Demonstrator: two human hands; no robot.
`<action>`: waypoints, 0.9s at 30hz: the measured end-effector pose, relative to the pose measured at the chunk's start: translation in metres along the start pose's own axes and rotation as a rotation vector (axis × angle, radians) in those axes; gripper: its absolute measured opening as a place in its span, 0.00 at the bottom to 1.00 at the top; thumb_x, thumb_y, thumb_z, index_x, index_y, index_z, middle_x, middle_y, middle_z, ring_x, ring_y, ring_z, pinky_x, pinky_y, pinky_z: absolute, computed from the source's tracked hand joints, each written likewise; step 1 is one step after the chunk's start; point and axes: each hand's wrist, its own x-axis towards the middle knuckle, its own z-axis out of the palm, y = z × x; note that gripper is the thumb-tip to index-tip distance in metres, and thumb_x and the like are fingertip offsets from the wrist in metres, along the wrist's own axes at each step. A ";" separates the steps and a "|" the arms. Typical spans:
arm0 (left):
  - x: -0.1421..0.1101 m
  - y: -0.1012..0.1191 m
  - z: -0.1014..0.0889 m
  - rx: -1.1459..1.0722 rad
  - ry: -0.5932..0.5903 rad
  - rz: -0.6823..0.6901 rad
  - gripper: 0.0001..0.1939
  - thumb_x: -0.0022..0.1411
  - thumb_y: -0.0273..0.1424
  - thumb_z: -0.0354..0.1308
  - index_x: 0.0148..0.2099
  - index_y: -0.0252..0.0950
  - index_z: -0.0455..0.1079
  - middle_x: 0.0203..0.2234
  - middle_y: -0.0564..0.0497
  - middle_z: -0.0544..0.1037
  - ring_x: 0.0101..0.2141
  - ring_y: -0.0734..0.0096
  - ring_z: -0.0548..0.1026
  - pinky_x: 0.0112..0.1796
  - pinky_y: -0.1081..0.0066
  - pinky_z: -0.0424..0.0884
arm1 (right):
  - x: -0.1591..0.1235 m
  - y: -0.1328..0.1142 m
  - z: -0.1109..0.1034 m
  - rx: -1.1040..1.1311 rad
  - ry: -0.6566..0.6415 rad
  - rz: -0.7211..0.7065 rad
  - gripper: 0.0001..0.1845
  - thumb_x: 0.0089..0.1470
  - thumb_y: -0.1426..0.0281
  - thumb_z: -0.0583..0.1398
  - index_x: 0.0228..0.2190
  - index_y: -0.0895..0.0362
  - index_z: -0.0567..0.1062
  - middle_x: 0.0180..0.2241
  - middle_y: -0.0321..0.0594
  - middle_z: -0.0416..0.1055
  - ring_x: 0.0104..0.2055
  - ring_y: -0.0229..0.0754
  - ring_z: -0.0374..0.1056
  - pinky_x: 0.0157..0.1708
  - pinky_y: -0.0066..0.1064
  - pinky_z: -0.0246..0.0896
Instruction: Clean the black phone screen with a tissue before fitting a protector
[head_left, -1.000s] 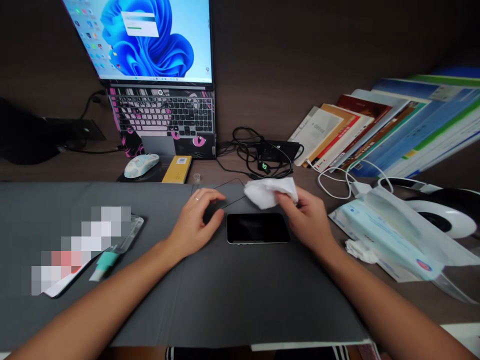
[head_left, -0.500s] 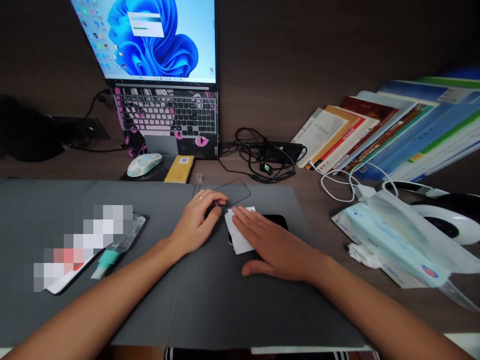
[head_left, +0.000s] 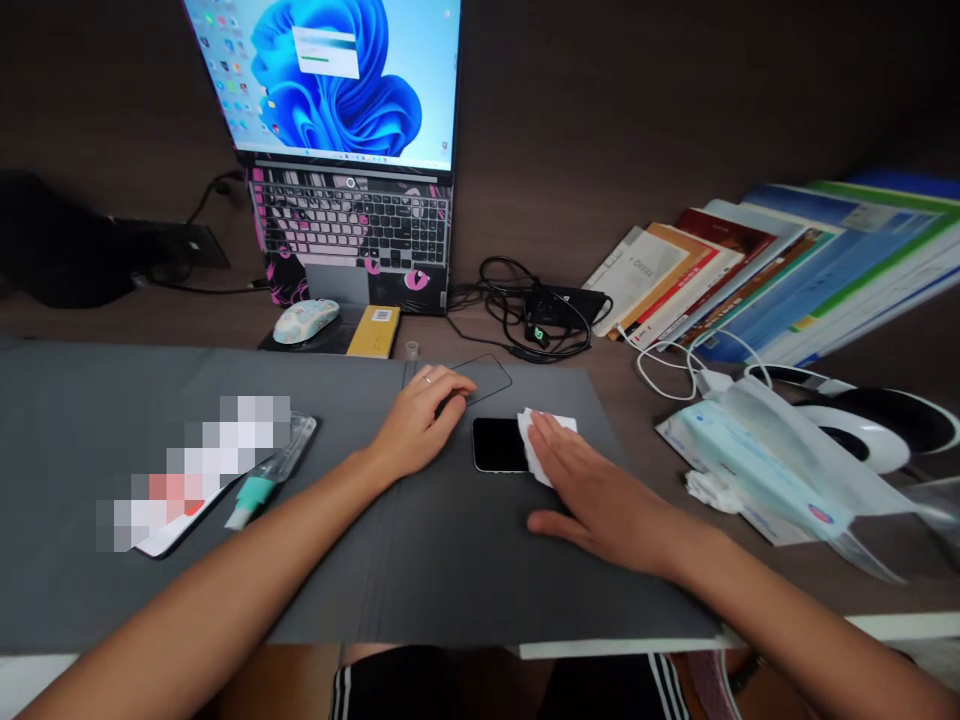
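A phone [head_left: 496,445] with a black screen lies face up on the grey desk mat [head_left: 465,570]. My right hand [head_left: 589,480] lies flat with its fingers stretched out, pressing a folded white tissue [head_left: 534,450] onto the phone's right part. That end of the phone is hidden under tissue and hand. My left hand [head_left: 427,415] rests on the mat left of the phone, fingers loosely bent, thumb apart, nothing visible in it. By its fingertips lies a clear sheet with a thin black border [head_left: 491,375], like a screen protector, partly covered by the hand.
Behind stand a laptop [head_left: 352,230], a mouse [head_left: 306,321], a yellow box [head_left: 373,332] and tangled black cables [head_left: 517,305]. Books [head_left: 697,270] lean at the right, near a tissue pack [head_left: 757,460], crumpled tissue [head_left: 711,491] and headphones [head_left: 855,435]. A green-capped bottle [head_left: 255,492] lies left.
My right hand has slid the tissue rightward across the phone, uncovering its left part. My left hand keeps its place beside the clear sheet. The view has shifted slightly.
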 end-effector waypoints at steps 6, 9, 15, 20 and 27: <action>-0.001 -0.002 -0.004 0.005 -0.002 -0.011 0.10 0.72 0.29 0.48 0.47 0.38 0.71 0.40 0.49 0.77 0.44 0.62 0.73 0.48 0.59 0.68 | 0.056 -0.039 -0.004 0.107 -0.050 0.004 0.61 0.58 0.37 0.51 0.68 0.76 0.48 0.71 0.71 0.37 0.74 0.65 0.31 0.71 0.55 0.37; -0.001 -0.005 -0.003 0.004 -0.023 -0.030 0.10 0.73 0.30 0.48 0.47 0.38 0.71 0.40 0.49 0.77 0.44 0.61 0.73 0.48 0.58 0.68 | 0.062 -0.054 -0.002 0.128 -0.046 -0.040 0.64 0.56 0.35 0.52 0.68 0.78 0.47 0.70 0.73 0.35 0.74 0.65 0.30 0.72 0.54 0.35; -0.002 -0.010 -0.001 0.007 -0.087 -0.034 0.11 0.74 0.33 0.48 0.48 0.38 0.71 0.40 0.48 0.78 0.44 0.62 0.73 0.50 0.57 0.67 | 0.035 -0.062 -0.002 0.163 -0.046 -0.120 0.58 0.59 0.38 0.51 0.69 0.74 0.48 0.71 0.68 0.35 0.75 0.59 0.29 0.72 0.50 0.34; -0.003 -0.010 0.000 0.027 -0.118 -0.044 0.11 0.73 0.33 0.49 0.48 0.39 0.71 0.41 0.48 0.78 0.45 0.60 0.73 0.49 0.57 0.68 | 0.004 -0.047 -0.011 0.143 -0.115 -0.018 0.55 0.61 0.42 0.54 0.68 0.74 0.49 0.71 0.67 0.35 0.75 0.59 0.30 0.72 0.50 0.36; -0.003 -0.007 0.002 0.024 -0.149 -0.030 0.11 0.74 0.33 0.48 0.48 0.38 0.71 0.41 0.48 0.78 0.45 0.61 0.73 0.49 0.57 0.68 | -0.034 -0.007 -0.006 0.119 -0.046 0.084 0.49 0.65 0.45 0.51 0.70 0.67 0.44 0.72 0.60 0.34 0.75 0.56 0.31 0.72 0.51 0.39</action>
